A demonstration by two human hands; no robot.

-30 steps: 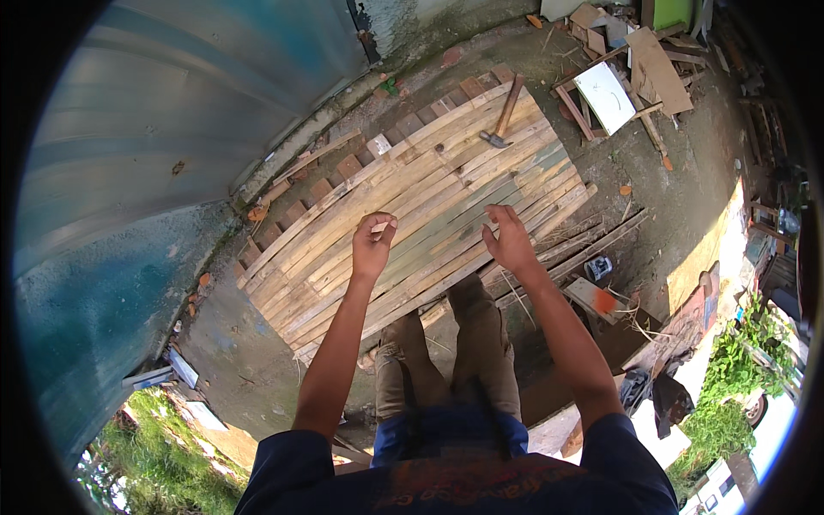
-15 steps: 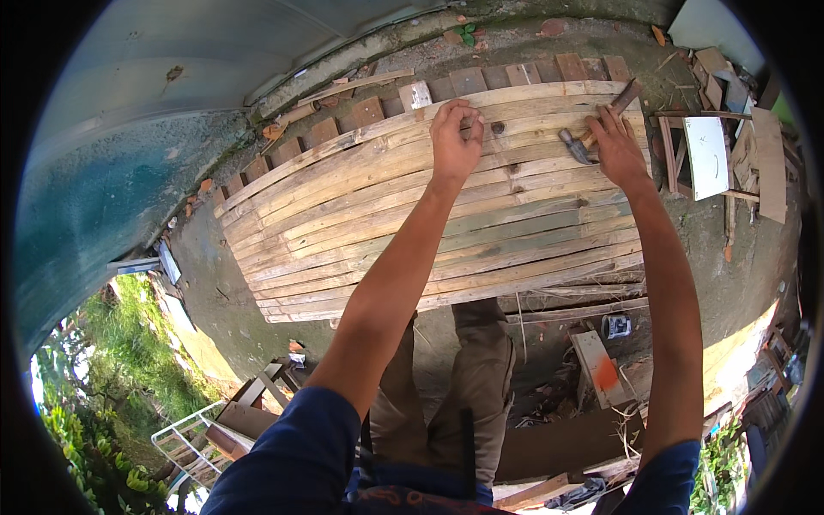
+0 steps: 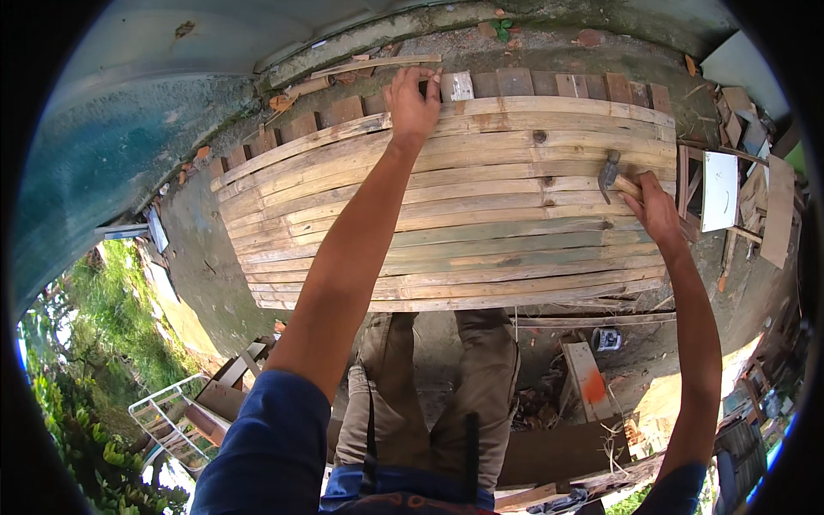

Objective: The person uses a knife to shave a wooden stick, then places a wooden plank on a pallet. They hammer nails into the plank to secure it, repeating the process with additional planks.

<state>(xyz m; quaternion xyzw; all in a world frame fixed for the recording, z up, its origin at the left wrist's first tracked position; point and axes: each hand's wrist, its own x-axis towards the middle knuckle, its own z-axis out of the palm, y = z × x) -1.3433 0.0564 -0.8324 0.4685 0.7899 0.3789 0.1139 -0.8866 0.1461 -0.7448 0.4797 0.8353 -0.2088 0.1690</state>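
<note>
A bench-like panel of split bamboo slats [image 3: 343, 210] lies across in front of me, with short wooden blocks [image 3: 515, 82] sticking out along its far edge. My left hand [image 3: 414, 107] is at that far edge, left of a pale white-painted block [image 3: 461, 86]. Its fingers are curled, thumb and forefinger close together in a pinch; whatever small thing they hold is too small to make out. Over the panel's right end, my right hand [image 3: 657, 210] is closed round the wooden handle of a claw hammer [image 3: 610, 176], whose metal head points left above the slats.
Wood scraps and a white board [image 3: 719, 190] stand just past the panel's right end. A metal wall [image 3: 129, 112] rises at far left. Near my legs are a can [image 3: 607, 339] and a plank with an orange patch [image 3: 590, 382]. A white metal rack [image 3: 172, 421] stands at lower left.
My left hand has shifted left and away from me, from over the slats to the far edge. My right hand has come nearer and right with the hammer, which has turned.
</note>
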